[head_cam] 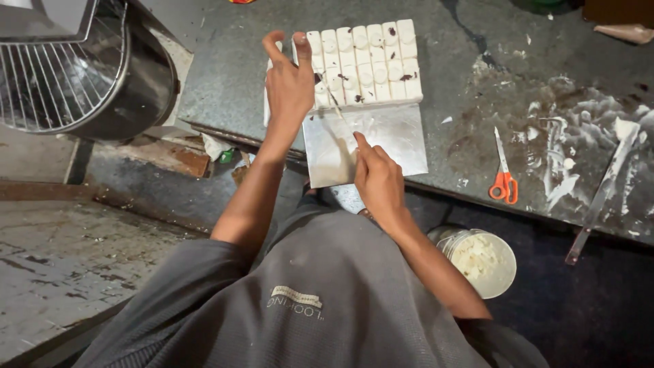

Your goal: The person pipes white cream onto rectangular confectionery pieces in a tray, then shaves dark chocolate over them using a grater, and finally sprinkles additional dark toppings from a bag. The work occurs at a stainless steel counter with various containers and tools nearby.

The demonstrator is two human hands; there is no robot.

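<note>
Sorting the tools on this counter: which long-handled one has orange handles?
The scissors with orange loop handles, lying on the dark stone counter right of the shiny metal sheet. The long metal spatula farther right is plain grey, smeared white.

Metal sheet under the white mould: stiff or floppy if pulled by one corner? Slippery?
The metal sheet overhangs the counter edge without sagging, so probably stiff. Its shiny face suggests a slippery grip. The right hand pinches its edge; the white mould on top may slide.

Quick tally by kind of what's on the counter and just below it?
White mould tray: 1
Metal sheet: 1
Orange-handled scissors: 1
Long metal spatula: 1
White bucket, below the counter: 1
Total: 5
</note>
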